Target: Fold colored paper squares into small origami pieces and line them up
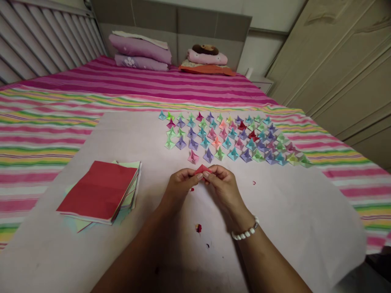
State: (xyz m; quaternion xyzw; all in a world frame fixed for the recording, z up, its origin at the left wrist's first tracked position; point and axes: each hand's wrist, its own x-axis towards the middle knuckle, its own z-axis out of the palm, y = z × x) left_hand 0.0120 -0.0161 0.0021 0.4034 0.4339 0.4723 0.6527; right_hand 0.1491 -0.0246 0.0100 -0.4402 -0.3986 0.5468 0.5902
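Over the middle of the white sheet (146,138), one red folded paper (203,168) shows small flaps rising to a shallow point. Left hand (180,183) and right hand (224,183) pinch it from either side, thumb tips nearly meeting; both forearms slant inward from the sheet's near side. One white bracelet (247,233) circles the right wrist. Counted: one paper stack (100,189), red leaf uppermost, on the sheet's left part; five rows of small folded pieces (208,156) on its far part, exact total unclear through overlap; two bedding piles (140,53) beyond it.
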